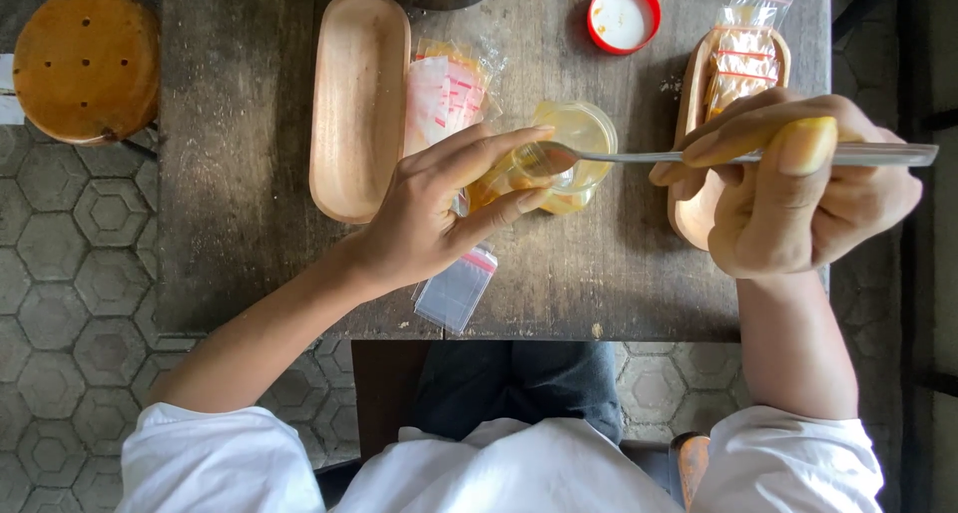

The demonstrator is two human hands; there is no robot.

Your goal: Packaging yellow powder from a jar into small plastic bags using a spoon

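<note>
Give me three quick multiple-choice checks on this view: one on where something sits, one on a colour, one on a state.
1. Where does the red lid lie?
A. On the table, beyond the jar
B. On the stool
C. In the left tray

2. What colour are the person's sleeves?
A. Black
B. White
C. Green

3. How is the long wooden tray on the left?
A. Stacked with bags
B. Empty
C. Upside down

Answers:
1 A: the lid rests on the tabletop past the small jar, inner side up.
2 B: both sleeves at the bottom edge are white.
3 B: its hollow shows bare wood; the filled bags lie in the other tray, by the right hand that holds the spoon. The left hand holds the jar.
</note>
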